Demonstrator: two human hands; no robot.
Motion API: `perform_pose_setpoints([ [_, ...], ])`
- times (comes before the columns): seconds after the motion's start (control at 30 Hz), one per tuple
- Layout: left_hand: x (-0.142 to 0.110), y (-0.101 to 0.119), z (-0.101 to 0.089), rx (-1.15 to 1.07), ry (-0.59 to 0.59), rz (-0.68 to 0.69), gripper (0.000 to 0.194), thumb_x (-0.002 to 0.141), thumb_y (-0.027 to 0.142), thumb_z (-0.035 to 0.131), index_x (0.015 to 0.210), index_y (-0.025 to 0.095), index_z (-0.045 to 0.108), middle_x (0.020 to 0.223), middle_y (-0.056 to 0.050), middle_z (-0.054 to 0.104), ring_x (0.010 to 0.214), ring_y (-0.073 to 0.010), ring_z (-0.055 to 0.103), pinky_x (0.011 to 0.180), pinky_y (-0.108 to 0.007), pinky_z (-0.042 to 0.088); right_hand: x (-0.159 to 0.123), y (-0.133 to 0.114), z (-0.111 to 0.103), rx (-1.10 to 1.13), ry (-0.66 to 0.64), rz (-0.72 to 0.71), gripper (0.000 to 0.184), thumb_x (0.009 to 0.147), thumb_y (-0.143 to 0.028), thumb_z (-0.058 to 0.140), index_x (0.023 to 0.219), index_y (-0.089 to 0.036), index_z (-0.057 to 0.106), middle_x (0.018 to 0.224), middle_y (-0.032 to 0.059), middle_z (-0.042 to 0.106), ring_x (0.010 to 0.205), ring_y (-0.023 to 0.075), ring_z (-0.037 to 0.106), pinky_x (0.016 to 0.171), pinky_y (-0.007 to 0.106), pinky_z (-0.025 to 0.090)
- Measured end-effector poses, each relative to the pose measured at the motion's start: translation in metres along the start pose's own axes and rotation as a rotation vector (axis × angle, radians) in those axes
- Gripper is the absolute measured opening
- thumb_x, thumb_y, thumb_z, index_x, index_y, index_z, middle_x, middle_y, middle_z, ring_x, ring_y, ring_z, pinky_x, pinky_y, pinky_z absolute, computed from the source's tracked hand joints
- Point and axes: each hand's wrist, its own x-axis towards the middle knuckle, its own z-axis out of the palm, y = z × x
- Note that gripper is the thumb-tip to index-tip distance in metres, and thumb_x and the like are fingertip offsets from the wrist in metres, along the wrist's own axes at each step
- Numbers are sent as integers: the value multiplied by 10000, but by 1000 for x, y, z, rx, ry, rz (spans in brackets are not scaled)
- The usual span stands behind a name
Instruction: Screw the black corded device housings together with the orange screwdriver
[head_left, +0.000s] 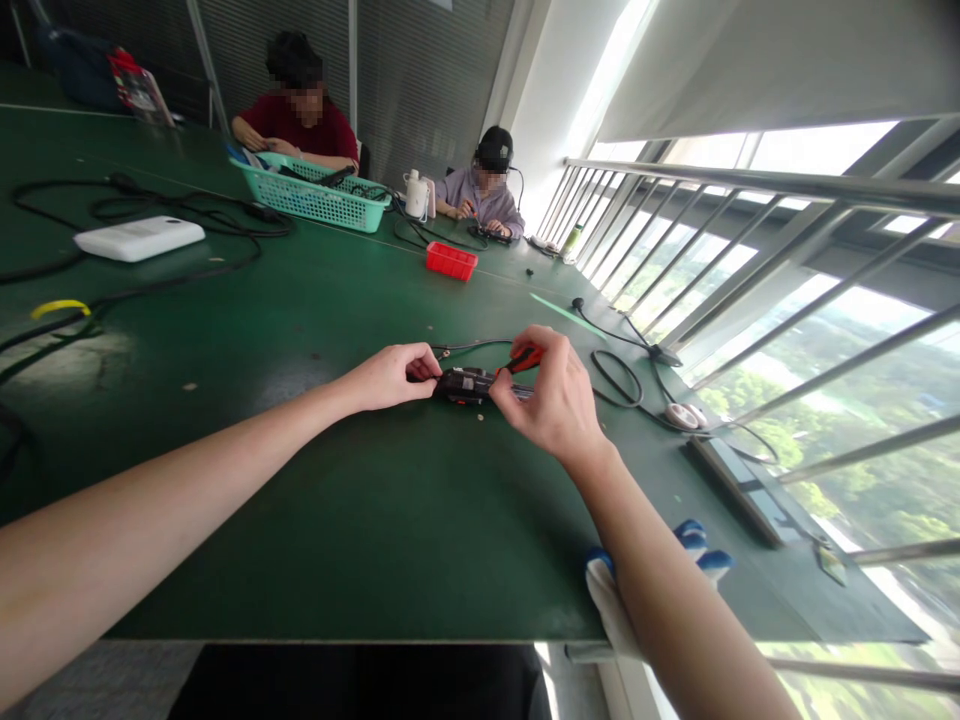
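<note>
Pinching a black gadget (466,385) mid-frame, left hand (396,377) faces right hand (553,398), gripping a red tool (526,359); counter (360,550) stretches down to its lower-frame edge.

Shared workroom, perhaps a small workshop
Two other people (311,115) sit working at a big green table (337,520) with cables (187,205), a plastic basket (315,195) and a red tray (451,262), beside railed windows (862,400).
</note>
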Motion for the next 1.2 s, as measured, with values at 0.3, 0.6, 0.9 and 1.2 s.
perform_pose_setpoints([
  [0.3,-1,6,-2,1,-3,-2,260,794,404,706,955,206,656,951,-37,716,863,-201,682,816,-344,564,-6,9,4,-21,199,163,189,933,-316,601,1073,-240,501,777,-18,644,633,159,630,633,302,508],
  [0.6,-1,3,-1,-1,7,1,251,795,395,702,958,208,659,942,-40,719,854,-202,682,797,-340,561,-5,7,8,-32,115,186,197,934,-314,594,1093,-238,507,770,-16,652,657,174,634,657,323,508],
  [0.9,0,2,-1,6,-8,-6,270,798,397,697,978,201,648,960,-42,720,876,-202,690,808,-328,558,-3,3,5,-67,79,141,229,900,-278,634,1084,-230,507,714,-42,628,614,167,603,680,328,509],
  [1.2,0,-1,0,40,6,6,249,797,378,690,973,207,648,916,-25,723,830,-193,686,752,-299,535,-10,-16,11,59,174,-37,229,912,-289,655,1081,-242,509,867,12,668,667,168,643,660,326,542],
])
